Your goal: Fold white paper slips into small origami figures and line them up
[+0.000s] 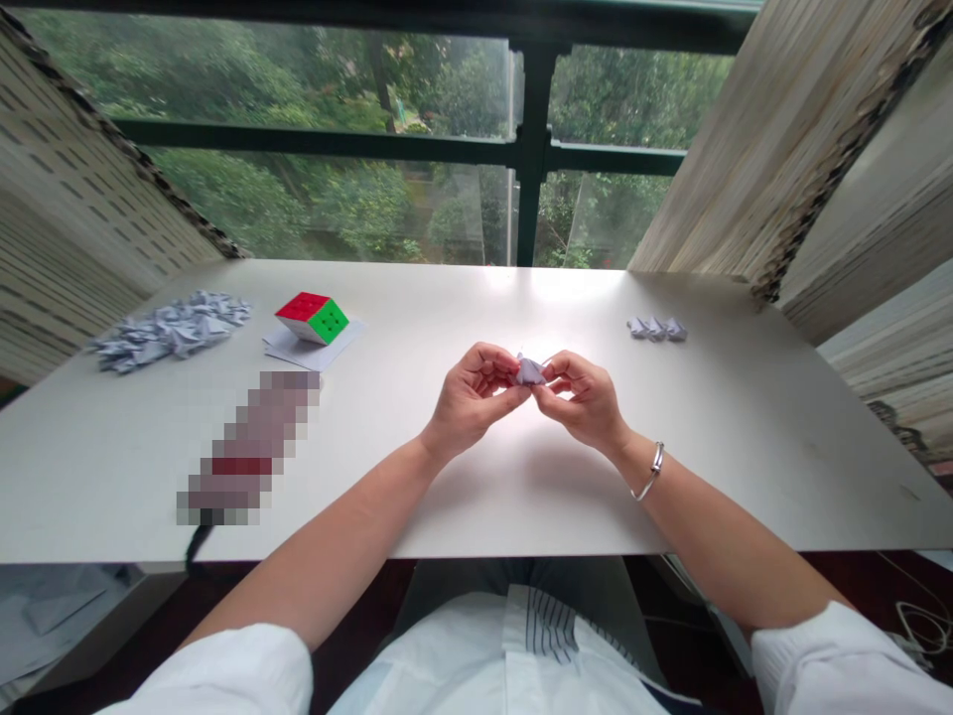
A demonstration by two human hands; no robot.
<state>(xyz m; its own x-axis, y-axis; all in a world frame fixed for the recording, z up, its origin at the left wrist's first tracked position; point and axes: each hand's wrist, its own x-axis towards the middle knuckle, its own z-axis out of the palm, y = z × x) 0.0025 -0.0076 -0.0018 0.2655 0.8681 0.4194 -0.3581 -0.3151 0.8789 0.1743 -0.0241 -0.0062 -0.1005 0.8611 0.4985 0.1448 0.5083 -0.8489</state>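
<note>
A small folded piece of pale lilac paper [530,371] is held just above the white table [462,298], near its middle. My left hand [473,399] pinches its left side with fingers curled. From the right, my right hand [585,399] pinches the other side; a silver bangle [651,474] sits on that wrist. Both hands are closed on the paper, which they partly hide.
A heap of folded lilac paper pieces [170,330] lies at the far left. A colour cube [313,317] rests on flat paper sheets [302,350] beside it. Three folded pieces [656,329] sit at the right. A blurred-out object [249,447] lies front left. Windows stand behind the table.
</note>
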